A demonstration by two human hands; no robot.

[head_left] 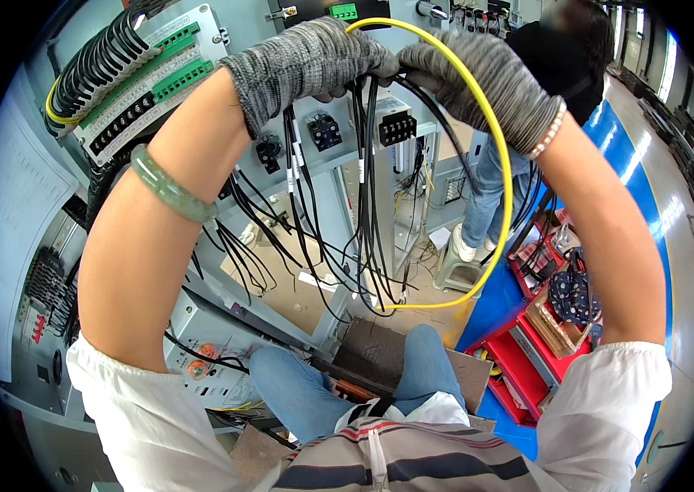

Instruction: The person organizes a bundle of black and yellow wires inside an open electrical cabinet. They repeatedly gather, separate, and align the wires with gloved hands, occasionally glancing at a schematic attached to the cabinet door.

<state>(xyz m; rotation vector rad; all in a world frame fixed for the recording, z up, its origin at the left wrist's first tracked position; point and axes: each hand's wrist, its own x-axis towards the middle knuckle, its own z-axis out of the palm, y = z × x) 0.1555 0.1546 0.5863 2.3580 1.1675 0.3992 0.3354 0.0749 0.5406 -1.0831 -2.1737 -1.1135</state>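
Note:
Both of my hands are raised together in grey knit gloves, against an open cabinet. My left hand (310,67) is closed around a bundle of black wires (366,135), which hang down from it with white marker sleeves on some. Close beside it, my right hand (485,92) has its fingers curled on the same bundle; its fingertips are partly hidden. From there the bundle carries on down to the right. A yellow wire (504,156) rises by my left hand and loops in front of my right hand, its lower end reaching the tips of the hanging black wires.
A terminal board (154,82) with green connectors is at upper left, with looped black wires. Black terminal blocks (324,129) sit on the cabinet behind the wires. Right, a person (560,61) stands on a small stool (455,269). Red toolboxes (519,369) lie at lower right.

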